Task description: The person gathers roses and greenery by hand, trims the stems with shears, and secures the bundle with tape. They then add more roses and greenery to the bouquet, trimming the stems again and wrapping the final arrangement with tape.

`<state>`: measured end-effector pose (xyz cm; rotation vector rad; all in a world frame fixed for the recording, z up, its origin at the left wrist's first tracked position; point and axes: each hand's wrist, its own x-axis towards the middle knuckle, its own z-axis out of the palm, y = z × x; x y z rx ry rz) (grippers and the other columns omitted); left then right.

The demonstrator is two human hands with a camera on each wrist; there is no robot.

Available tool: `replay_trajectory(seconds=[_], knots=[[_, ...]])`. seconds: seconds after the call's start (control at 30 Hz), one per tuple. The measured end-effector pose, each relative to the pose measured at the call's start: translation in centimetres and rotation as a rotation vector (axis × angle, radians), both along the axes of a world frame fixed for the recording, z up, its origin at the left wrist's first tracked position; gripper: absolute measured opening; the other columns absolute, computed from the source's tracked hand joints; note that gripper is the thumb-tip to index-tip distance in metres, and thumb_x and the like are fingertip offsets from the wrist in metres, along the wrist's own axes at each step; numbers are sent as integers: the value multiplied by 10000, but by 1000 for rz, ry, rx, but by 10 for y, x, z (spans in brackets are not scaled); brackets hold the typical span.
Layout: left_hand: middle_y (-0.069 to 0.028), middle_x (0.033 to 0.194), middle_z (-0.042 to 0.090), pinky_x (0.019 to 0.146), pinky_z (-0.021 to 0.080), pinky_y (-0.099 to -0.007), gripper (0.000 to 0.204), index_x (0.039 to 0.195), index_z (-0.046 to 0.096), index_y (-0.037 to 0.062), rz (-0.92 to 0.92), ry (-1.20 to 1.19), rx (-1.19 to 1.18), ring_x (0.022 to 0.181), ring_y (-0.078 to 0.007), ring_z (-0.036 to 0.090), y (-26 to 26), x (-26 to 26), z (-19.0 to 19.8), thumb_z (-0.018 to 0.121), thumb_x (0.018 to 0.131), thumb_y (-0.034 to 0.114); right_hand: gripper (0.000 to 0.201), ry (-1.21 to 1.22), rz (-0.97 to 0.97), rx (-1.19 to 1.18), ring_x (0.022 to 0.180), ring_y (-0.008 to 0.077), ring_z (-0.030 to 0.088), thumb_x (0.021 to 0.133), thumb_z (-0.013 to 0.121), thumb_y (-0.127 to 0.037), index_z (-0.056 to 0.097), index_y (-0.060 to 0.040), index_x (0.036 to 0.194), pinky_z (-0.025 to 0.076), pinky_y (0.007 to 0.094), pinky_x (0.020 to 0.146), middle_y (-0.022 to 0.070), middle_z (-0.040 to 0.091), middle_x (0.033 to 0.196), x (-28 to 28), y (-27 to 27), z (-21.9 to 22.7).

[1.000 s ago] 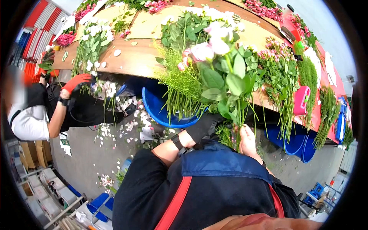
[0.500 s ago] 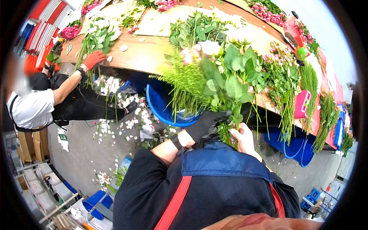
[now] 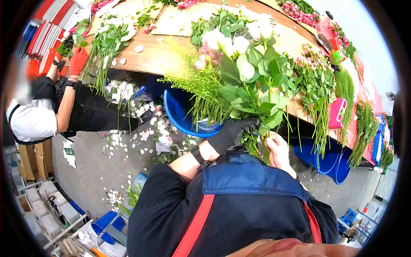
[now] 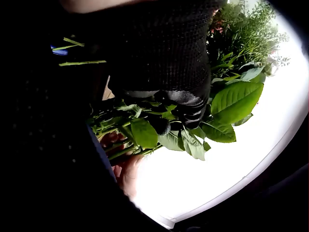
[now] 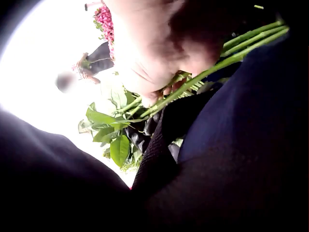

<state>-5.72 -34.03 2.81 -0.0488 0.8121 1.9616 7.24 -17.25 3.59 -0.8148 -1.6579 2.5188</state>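
Observation:
A bouquet of white and pale pink roses point(image 3: 246, 73) with broad leaves and feathery greenery point(image 3: 199, 88) stands up in front of my chest. My left hand point(image 3: 235, 132), in a black glove, grips it low around the stems; leaves hide part of the fingers. In the left wrist view the gloved fingers point(image 4: 193, 108) curl over the leafy stems. My bare right hand point(image 3: 277, 150) is just below and to the right, thumb and fingers pinching the stems point(image 3: 264, 150). The right wrist view shows long green stems point(image 5: 241, 50) passing under that hand point(image 5: 164, 53).
A wooden table point(image 3: 141, 60) ahead bears bunches of white roses point(image 3: 109, 40), pink spray roses point(image 3: 314, 66) and greenery. Blue buckets point(image 3: 184, 120) stand beneath its edge. At the left another person in a red glove point(image 3: 78, 61) handles flowers. Petals point(image 3: 158, 128) litter the floor.
The bouquet has turned in my hands, its feathery greenery swinging left. My right thumb and fingers have come back in on the stems. The other person's gloved hand has moved up and left.

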Motion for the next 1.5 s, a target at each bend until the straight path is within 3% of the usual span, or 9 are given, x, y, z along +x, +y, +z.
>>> replay_trajectory(seconds=[0.1, 0.23, 0.37, 0.87, 1.0, 1.1, 1.27, 1.37, 1.5], knots=[[-69, 1088, 645, 916, 443, -303, 237, 1055, 638, 1, 59, 271, -33, 1019, -165, 588, -4, 7, 4, 595, 844, 100, 72, 108, 0, 139, 878, 135, 552, 840, 618, -3, 556, -9, 805, 461, 286, 796, 92, 568, 1074, 5, 3, 1], [-83, 1122, 618, 909, 457, -317, 258, 1116, 588, 10, -31, 1341, -549, 1028, -177, 577, -2, 5, -83, 571, 874, 97, 95, 86, 24, 142, 823, 145, 579, 834, 618, 16, 525, -6, 828, 495, 244, 702, 94, 546, 1050, 21, 10, -13], [-85, 1124, 610, 931, 458, -304, 301, 1163, 561, 30, 126, -92, 223, 1025, -166, 569, 12, 15, -104, 583, 907, 187, 109, 30, 51, 68, 814, 144, 579, 833, 631, 11, 527, -7, 858, 490, 247, 691, 77, 533, 1029, 26, 9, -10], [-60, 1140, 622, 914, 451, -264, 428, 1209, 570, -4, 36, 104, -55, 1006, -127, 594, 20, 10, -14, 639, 875, 255, 231, 335, 483, 1559, 745, 263, 612, 709, 735, -107, 597, -12, 869, 496, 345, 651, 148, 599, 1035, 5, 17, 26], [-67, 1201, 605, 950, 449, -293, 441, 1241, 552, 14, -46, -121, -151, 1104, -147, 561, 10, -1, 30, 672, 850, 180, 158, 472, 756, 1537, 698, 272, 590, 768, 696, -201, 645, -65, 830, 482, 373, 628, 109, 630, 963, -24, 37, 52], [-98, 1304, 545, 968, 449, -312, 719, 1315, 476, 32, -50, 854, -117, 1168, -179, 539, 6, 10, -20, 788, 670, 76, 88, 319, 326, 1184, 736, 222, 607, 806, 680, -128, 666, -41, 800, 480, 325, 700, 80, 645, 776, -67, 52, 69], [-92, 1333, 530, 1014, 410, -331, 506, 1292, 519, 63, -204, 314, -157, 1203, -222, 526, 21, 9, -10, 669, 809, 101, 112, 438, 348, 1139, 722, 135, 556, 793, 705, -100, 644, -9, 817, 449, 261, 664, 33, 604, 789, -149, 35, 85], [-94, 1308, 548, 1046, 369, -309, 346, 1268, 545, 38, -305, 489, -265, 1214, -183, 506, 10, -2, 50, 504, 936, 128, 160, 290, 333, 974, 688, 68, 484, 768, 726, -107, 602, -7, 759, 397, 220, 616, -6, 552, 771, -157, 27, 88], [-65, 1145, 621, 929, 451, -282, 427, 1199, 576, 15, -127, 159, -140, 1026, -136, 576, 17, 0, 39, 709, 813, 137, 134, 360, 104, 562, 657, 39, 494, 785, 737, -118, 650, -34, 841, 408, 194, 616, -51, 567, 746, -163, 20, 94]])
